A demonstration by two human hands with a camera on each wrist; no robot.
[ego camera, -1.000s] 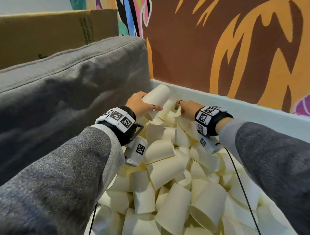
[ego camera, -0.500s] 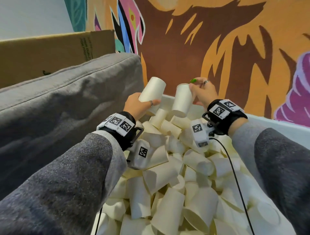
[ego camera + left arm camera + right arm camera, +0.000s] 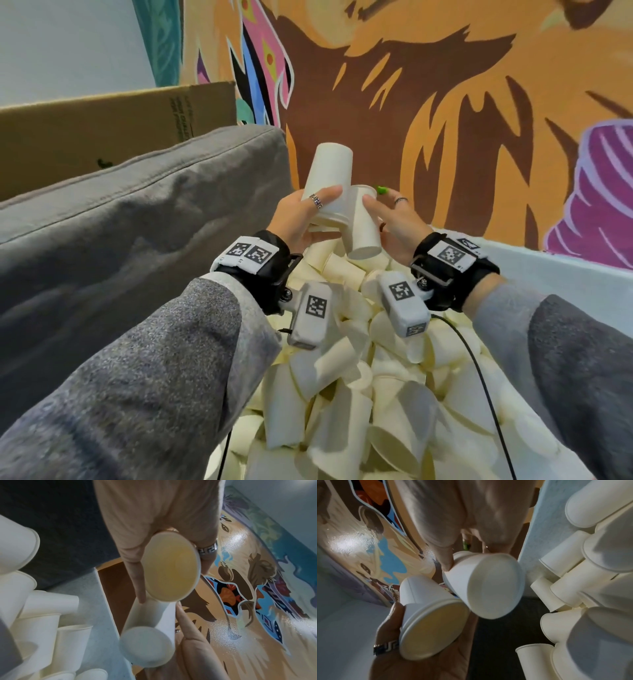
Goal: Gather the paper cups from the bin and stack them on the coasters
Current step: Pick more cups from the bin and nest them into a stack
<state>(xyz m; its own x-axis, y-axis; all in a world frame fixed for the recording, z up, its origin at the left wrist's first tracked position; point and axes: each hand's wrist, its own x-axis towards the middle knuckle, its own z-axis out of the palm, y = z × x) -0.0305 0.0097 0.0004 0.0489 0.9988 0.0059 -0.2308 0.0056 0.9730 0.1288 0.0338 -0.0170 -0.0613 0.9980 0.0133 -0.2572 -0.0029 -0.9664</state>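
Both hands have risen above the bin [image 3: 565, 274] since a second ago, when the right hand [image 3: 397, 222] was still down among the loose cups [image 3: 342, 394]. Now each grip is clamped on one cup: the left hand [image 3: 298, 219] holds the upturned cup [image 3: 329, 181], the right holds the other cup [image 3: 363, 222], touching beside it. They look ready to nest; no coasters show.

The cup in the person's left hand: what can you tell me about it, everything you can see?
The cup in the left hand is plain off-white paper, tapered, with a rolled rim. It is held upside down and tilted, base up toward the mural, open mouth toward the wrist; its inside looks yellowish. The left hand grips it near the rim, thumb across the wall. Its side touches the cup in the right hand, above the bin's pile.
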